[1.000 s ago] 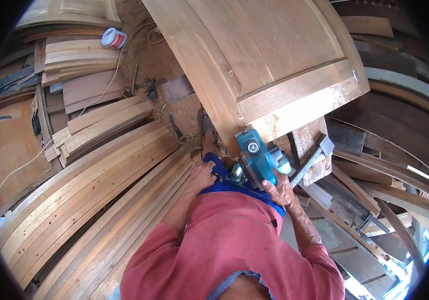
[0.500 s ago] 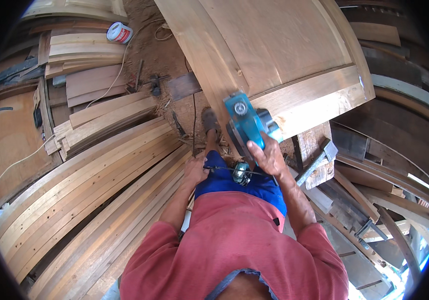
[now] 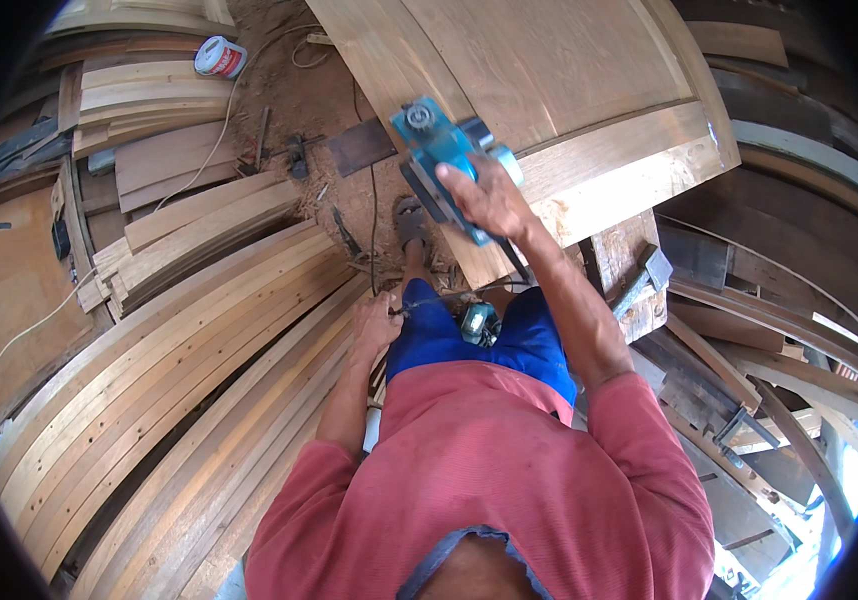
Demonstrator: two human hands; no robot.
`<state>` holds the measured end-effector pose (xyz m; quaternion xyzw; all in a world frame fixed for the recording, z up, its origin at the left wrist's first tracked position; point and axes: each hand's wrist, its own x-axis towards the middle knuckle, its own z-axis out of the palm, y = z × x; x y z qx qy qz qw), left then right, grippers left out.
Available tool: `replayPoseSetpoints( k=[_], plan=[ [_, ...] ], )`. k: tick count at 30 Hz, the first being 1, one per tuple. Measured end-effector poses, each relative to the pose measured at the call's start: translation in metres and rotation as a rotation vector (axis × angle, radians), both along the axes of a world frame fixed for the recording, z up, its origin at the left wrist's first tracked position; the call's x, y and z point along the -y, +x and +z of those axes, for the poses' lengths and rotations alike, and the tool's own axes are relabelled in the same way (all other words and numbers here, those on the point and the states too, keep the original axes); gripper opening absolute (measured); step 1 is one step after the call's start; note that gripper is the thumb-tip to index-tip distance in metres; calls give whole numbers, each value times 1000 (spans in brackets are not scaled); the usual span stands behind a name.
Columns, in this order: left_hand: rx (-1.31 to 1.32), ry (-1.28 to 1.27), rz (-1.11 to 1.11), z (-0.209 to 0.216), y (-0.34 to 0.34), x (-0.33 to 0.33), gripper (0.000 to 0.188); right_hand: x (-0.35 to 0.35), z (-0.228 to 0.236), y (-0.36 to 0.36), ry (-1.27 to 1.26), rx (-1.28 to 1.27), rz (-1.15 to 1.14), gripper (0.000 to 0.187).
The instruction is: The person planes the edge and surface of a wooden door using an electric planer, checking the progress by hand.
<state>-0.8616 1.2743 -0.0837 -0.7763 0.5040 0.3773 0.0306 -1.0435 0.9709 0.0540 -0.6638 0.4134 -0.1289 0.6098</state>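
Note:
My right hand [image 3: 495,196] is closed around the handle of a teal electric planer [image 3: 437,145]. The planer rests on the left stile of a pale wooden panelled door [image 3: 559,60], which lies flat in front of me. Its black cord [image 3: 446,298] runs back from the tool and crosses in front of my blue shorts. Low on the left, my left hand [image 3: 377,322] is closed on that cord, holding it away from the door. A second teal power tool [image 3: 480,322] sits below the cord, between my legs.
Long stacked boards [image 3: 179,370] fill the left side. A white and red bucket [image 3: 220,58] stands at the far left. A hammer [image 3: 646,275] lies on a wooden support [image 3: 617,245] right of the door's near end. Shavings and scraps litter the dirt floor [image 3: 324,215].
The planer has moved forward and slightly left along the door's stile, my right arm stretching out with it. My left hand, still on the cord, has shifted slightly left.

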Motion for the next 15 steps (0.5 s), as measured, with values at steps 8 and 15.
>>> replayPoseSetpoints(
  k=[8,15],
  plan=[
    [-98,114,-53,9,-20,3,47,-146,5,-122,62,-62,86,56],
    [-139,48,-83,6,-46,-3,47,-195,-5,-143,49,-131,5,55]
  ],
)
